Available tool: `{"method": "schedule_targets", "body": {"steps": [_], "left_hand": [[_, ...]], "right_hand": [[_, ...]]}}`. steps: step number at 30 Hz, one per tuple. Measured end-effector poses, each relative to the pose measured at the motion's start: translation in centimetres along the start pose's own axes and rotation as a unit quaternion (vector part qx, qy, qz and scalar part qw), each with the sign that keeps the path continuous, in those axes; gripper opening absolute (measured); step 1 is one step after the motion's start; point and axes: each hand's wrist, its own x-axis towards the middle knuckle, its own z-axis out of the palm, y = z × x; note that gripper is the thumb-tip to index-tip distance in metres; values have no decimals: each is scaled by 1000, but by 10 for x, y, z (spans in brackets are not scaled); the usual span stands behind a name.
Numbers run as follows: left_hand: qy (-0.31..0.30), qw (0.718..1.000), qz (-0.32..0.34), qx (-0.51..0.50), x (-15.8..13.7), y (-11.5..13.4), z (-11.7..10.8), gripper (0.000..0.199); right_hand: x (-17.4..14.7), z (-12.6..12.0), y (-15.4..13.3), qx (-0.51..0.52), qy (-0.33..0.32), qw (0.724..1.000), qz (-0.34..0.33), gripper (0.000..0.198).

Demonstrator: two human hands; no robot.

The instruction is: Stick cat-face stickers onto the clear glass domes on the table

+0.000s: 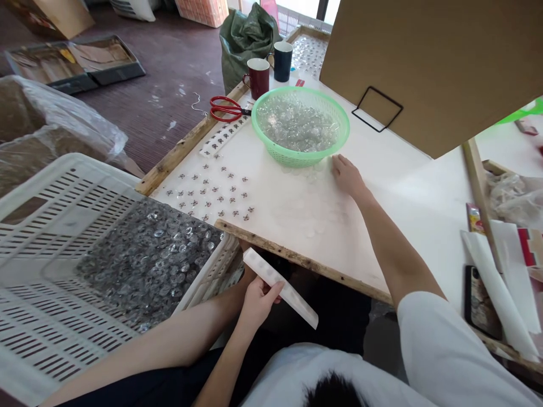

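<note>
My left hand (261, 302) is closed around a white sticker strip (282, 287), its fingers and thumb pinching the strip in front of the table edge. Faint marks show through the strip's pale face. My right hand (348, 178) rests on the white tabletop beside the green plastic basket (271, 148), fingers stretched toward its lower right side. That basket holds many clear, shiny pieces (299, 124). A few clear discs (311, 176) lie near my right fingers. Small dark-printed pieces (212, 189) are spread across the table's left part.
Red-handled scissors (227, 109) and a patterned sticker strip (224, 135) lie left of the basket. Behind stand a maroon mug (258, 79) and a dark mug (282, 62). A cardboard box (424, 68) fills the upper right. A white crate (76, 217) of clear pieces stands left.
</note>
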Motion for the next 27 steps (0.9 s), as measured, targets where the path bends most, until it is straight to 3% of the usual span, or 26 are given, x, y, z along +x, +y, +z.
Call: {"method": "schedule_targets", "body": {"steps": [2,6,8,12,18,22,27], "left_hand": [[3,1000,0,0,0,1,0,35],[-9,1000,-3,3,-1,0,2,33],[-18,1000,-4,4,-2,-1,4,32],[-15,1000,-4,14,-1,-3,4,33],[2,1000,4,10,-1,-2,2,33],[-10,1000,4,6,-1,-3,4,34],[-7,1000,2,-1,-1,-4,3,35]], "right_hand": [[-17,1,0,-5,-8,1000,-23,47],[-64,-6,-12,0,37,999,-27,33],[-72,-8,-22,14,55,998,-33,29],[-52,-1,-42,38,67,996,-51,28],[-31,12,-47,18,60,998,-8,21],[-31,-3,-34,125,-1,988,95,13],[-17,-27,-10,293,-153,909,253,16]]}}
